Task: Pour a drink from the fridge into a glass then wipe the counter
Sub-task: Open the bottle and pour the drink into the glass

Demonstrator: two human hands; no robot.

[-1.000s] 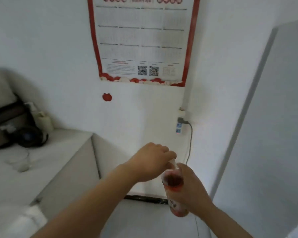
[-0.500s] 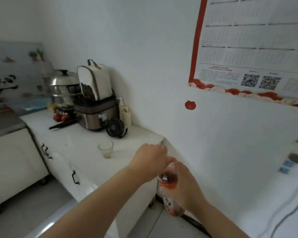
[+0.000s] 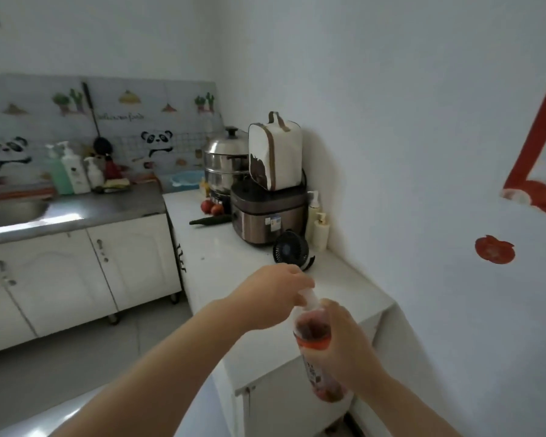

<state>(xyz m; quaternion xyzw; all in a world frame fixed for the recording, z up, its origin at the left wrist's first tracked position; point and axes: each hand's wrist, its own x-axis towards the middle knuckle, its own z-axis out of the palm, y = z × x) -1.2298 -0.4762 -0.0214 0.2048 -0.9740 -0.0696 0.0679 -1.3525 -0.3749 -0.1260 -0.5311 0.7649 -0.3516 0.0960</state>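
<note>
My right hand (image 3: 344, 345) grips a clear plastic bottle (image 3: 312, 334) of reddish drink around its middle, held upright in front of the white counter (image 3: 353, 288). My left hand (image 3: 275, 291) reaches across and closes its fingers over the bottle's white cap (image 3: 309, 296). The glass seen earlier is hidden behind my left hand and forearm.
On the counter stand a small black fan (image 3: 290, 250), a rice cooker (image 3: 267, 216) with a beige bag (image 3: 275, 152) on top, a steel steamer pot (image 3: 224, 162), two pump bottles (image 3: 319, 228), red fruit and a cucumber. A steel sink (image 3: 10, 212) with soap bottles lies far left.
The view has swung left from the wall calendar toward the counter and sink. Both hands stay on the bottle, the left still at the cap. The glass is now covered by my arm.
</note>
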